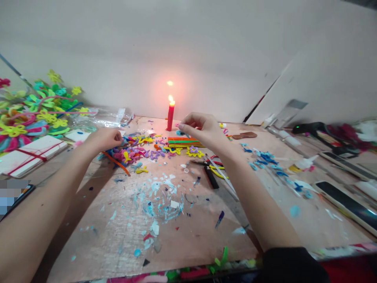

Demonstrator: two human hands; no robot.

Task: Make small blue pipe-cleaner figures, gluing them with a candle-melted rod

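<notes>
My left hand (pixel 109 138) is closed with fingers curled, at the left end of a pile of colourful fuzzy pipe-cleaner pieces (pixel 137 153). What it holds, if anything, is hidden. An orange pipe cleaner (pixel 119 163) lies just below it. My right hand (pixel 202 126) is pinched beside a lit red candle (pixel 170 117), its fingertips a little right of the candle's base. Small pink and bluish bits show at those fingertips, too small to name. Beneath this hand lies a bundle of orange, green and yellow pipe cleaners (pixel 182 142), with a yellow-and-purple pipe-cleaner flower (pixel 194 151) in front.
Pliers (pixel 211 177) and red-and-yellow-handled scissors (pixel 217 167) lie beside my right forearm. Blue pieces (pixel 265 160), a glue bottle (pixel 304 163) and a phone (pixel 347 204) are at right. Pipe-cleaner flowers (pixel 44 106) and a string-tied white box (pixel 32 155) stand left. Scraps (pixel 161 196) litter the middle.
</notes>
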